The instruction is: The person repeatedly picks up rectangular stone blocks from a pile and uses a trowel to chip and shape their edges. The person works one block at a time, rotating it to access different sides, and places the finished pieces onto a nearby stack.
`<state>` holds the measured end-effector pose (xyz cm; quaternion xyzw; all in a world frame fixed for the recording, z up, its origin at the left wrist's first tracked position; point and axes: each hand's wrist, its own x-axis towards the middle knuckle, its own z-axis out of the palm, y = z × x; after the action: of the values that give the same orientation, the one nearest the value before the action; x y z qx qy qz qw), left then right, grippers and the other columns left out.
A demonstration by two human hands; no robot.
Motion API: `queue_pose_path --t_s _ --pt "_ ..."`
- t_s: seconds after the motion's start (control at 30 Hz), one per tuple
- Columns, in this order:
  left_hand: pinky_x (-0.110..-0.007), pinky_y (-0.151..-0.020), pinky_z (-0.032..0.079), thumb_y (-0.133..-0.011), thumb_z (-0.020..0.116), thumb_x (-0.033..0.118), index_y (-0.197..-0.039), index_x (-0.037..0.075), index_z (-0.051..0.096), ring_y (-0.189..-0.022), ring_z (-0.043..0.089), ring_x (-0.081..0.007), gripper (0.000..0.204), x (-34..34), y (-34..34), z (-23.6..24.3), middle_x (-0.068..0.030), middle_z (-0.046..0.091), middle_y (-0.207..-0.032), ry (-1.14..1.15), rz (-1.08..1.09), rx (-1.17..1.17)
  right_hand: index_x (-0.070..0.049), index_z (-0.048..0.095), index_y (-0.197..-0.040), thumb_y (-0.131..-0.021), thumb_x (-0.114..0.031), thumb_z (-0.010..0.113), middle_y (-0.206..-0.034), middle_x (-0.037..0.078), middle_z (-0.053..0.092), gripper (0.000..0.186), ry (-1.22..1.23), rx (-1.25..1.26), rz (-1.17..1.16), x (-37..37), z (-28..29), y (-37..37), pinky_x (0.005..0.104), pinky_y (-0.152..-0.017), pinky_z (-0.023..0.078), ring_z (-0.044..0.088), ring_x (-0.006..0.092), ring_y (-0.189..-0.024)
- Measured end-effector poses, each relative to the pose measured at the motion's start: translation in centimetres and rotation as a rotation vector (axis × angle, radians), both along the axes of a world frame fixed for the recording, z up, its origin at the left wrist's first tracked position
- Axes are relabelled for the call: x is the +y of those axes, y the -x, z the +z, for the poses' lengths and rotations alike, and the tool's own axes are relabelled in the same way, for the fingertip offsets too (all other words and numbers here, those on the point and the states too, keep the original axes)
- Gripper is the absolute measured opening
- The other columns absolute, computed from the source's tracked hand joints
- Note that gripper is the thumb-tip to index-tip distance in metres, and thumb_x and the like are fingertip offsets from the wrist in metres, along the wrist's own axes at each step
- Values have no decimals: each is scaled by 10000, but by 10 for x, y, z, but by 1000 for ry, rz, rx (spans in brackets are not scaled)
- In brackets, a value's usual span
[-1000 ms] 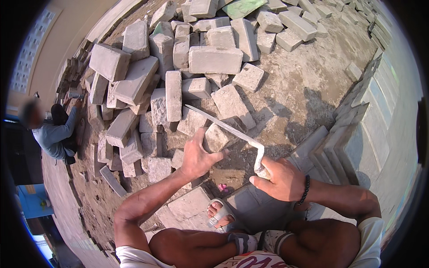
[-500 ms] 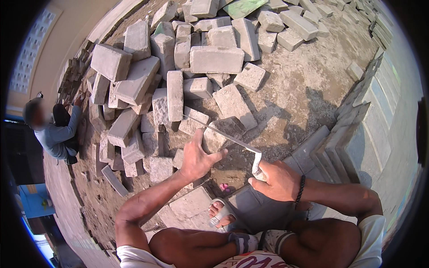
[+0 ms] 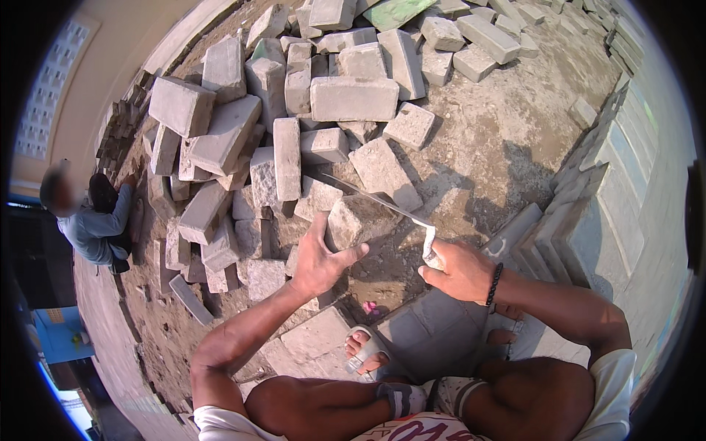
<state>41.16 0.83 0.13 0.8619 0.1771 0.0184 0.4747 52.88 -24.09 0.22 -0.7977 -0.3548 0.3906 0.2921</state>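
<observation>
My left hand (image 3: 318,262) is on a rough grey concrete block (image 3: 360,222). The index finger lies along the block's left end and the thumb along its near side; the other fingers are hidden. My right hand (image 3: 462,272), with a dark beaded bracelet at the wrist, is closed round the bent whitish handle of a trowel-like tool (image 3: 382,200). Its thin metal blade shows nearly edge-on and reaches left across the far side of the block. I cannot tell whether blade and block touch. Just beyond lie a rough block (image 3: 384,174) and a smaller piece (image 3: 318,197).
A loose heap of concrete blocks (image 3: 354,99) spreads ahead and to the left. Stacked pavers (image 3: 562,239) line the right side. My sandalled foot (image 3: 366,351) stands on slabs. At the far left a person in a blue top (image 3: 95,228) squats by more blocks.
My left hand and the block have shifted slightly left together. The tool has turned and its blade has lifted away from me, with my right hand a little higher and farther right.
</observation>
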Motion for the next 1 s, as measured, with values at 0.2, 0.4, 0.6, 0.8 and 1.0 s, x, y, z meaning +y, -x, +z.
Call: queue_pose_path --t_s 0.2,0.4,0.6,0.8,1.0 --pt "-354 -915 483 -821 773 360 -1216 -57 520 -1026 616 -219 627 9 7 -13 -175 646 -1114 443 105 39 59 570 -1036 -887 -315 623 -831 241 648 406 124 -98 -50 -9 -19 -29 456 -750 498 667 380 -840" --pt "-489 -887 536 -898 646 438 -1325 27 513 -1094 634 -281 607 19 4 -19 -147 635 -1219 1248 344 193 29 549 -978 -887 -218 672 -770 199 619 290 -269 122 -301 -20 -12 -16 400 -645 466 572 269 -629" --pt "-551 -808 558 -908 584 499 -1358 94 508 -1076 647 -329 610 28 2 -24 -140 633 -1249 1592 159 126 0 575 -1034 -871 -240 692 -813 185 652 313 -406 -92 -73 -34 -26 12 418 -614 511 654 343 -656" --pt "-520 -815 557 -899 598 506 -1353 106 514 -1090 634 -314 611 24 -6 -24 -131 629 -1257 1595 184 163 -14 581 -1098 -879 -230 664 -846 210 670 318 -161 -308 -64 -33 -59 1 458 -656 527 663 407 -739" --pt "-433 -841 564 -778 797 165 -1227 62 499 -1100 610 -216 549 19 -8 -30 -105 617 -1203 1000 325 307 39 546 -1043 -906 -205 653 -749 160 607 300 -81 -118 -390 -61 -46 -29 387 -650 466 554 227 -707"
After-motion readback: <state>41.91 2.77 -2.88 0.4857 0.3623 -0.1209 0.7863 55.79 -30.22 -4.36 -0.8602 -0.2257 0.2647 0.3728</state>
